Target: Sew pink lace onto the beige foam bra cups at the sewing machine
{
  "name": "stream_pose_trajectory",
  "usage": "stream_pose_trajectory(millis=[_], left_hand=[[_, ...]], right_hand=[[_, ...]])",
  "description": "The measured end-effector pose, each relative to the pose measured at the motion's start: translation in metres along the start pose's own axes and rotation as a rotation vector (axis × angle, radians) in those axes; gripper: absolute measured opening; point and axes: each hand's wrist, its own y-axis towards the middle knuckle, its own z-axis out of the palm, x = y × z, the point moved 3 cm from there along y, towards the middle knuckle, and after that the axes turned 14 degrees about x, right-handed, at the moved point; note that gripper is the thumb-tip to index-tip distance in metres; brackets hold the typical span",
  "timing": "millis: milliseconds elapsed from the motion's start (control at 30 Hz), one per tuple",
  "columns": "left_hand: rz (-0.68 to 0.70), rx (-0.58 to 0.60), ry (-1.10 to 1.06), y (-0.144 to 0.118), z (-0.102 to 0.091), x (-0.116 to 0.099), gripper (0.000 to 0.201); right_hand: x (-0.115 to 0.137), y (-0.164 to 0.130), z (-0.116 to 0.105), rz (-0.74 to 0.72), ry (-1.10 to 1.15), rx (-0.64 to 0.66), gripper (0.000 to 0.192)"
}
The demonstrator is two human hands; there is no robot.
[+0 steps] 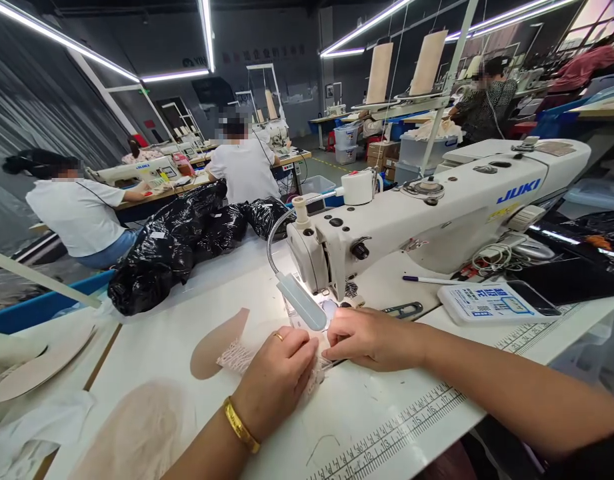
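Note:
A white sewing machine (387, 220) stands over the tabletop, its needle area lit by a small lamp (303, 303) on a bendy metal neck. My left hand (279, 367), with a ring and a gold bracelet, presses its closed fingers on a strip of pale pink lace (231, 358) in front of the machine. Close beside it my right hand (369, 337) has its fingers curled at the lace by the needle area. The lamp and my fingers hide the needle and presser foot. A smooth beige cup-shaped piece (211, 347) adjoins the lace on the left.
Sheer beige fabric (137, 433) lies at the left front. Black plastic bags (161, 240) sit behind the table. On the right are a white box (487, 303), a phone (529, 297) and a pen (431, 280). A ruler strip (397, 433) edges the table. Several people work beyond.

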Motion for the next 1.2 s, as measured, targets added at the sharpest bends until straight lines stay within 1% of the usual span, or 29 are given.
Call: stream_pose_trajectory(millis=[67, 233, 367, 533, 667, 867, 967, 1067, 1200], left_hand=[[0.004, -0.014, -0.004, -0.001, 0.003, 0.001, 0.023], [0.012, -0.051, 0.013, 0.001, 0.007, 0.006, 0.023], [0.014, -0.031, 0.018, 0.010, 0.009, 0.013, 0.025], [0.064, -0.091, 0.036, 0.022, 0.009, 0.025, 0.024], [0.092, -0.104, 0.009, 0.027, 0.008, 0.031, 0.021], [0.130, -0.099, -0.022, 0.027, 0.009, 0.036, 0.021], [0.103, -0.081, -0.019, 0.027, 0.009, 0.039, 0.022], [0.041, -0.015, 0.011, 0.029, 0.008, 0.042, 0.024], [-0.031, 0.011, 0.041, 0.033, 0.005, 0.045, 0.020]], right_hand=[[-0.001, 0.001, -0.001, 0.009, 0.010, 0.002, 0.034], [-0.005, 0.003, 0.000, 0.139, -0.063, 0.009, 0.029], [-0.008, 0.002, 0.002, 0.182, -0.112, -0.018, 0.023], [-0.014, 0.002, 0.003, 0.239, -0.130, -0.069, 0.027], [-0.017, 0.002, 0.002, 0.274, -0.113, -0.037, 0.027], [-0.016, 0.000, 0.004, 0.298, -0.082, -0.009, 0.027], [-0.015, 0.000, 0.005, 0.294, -0.075, -0.010, 0.026], [-0.016, -0.001, 0.006, 0.294, -0.068, -0.025, 0.025], [-0.017, -0.001, 0.005, 0.299, -0.003, -0.067, 0.024]])
